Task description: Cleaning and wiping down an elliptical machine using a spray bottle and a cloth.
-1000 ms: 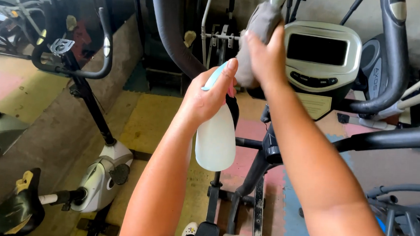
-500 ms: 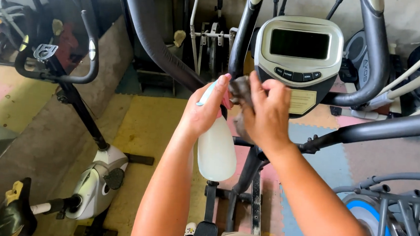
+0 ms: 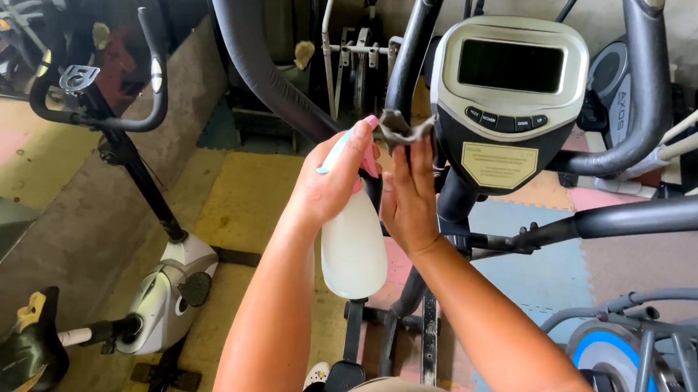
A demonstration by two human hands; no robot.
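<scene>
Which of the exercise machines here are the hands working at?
The centre one with the grey console: the right hand holds a cloth beside it. The left hand holds a spray bottle. The bike stands apart, left.

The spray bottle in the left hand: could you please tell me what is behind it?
Behind the spray bottle are the machine's dark frame and yellow floor mats; the bottle and right hand cover the frame's middle.

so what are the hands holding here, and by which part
The left hand grips a translucent spray bottle by its neck. The right hand holds a grey cloth at its fingertips.
</scene>
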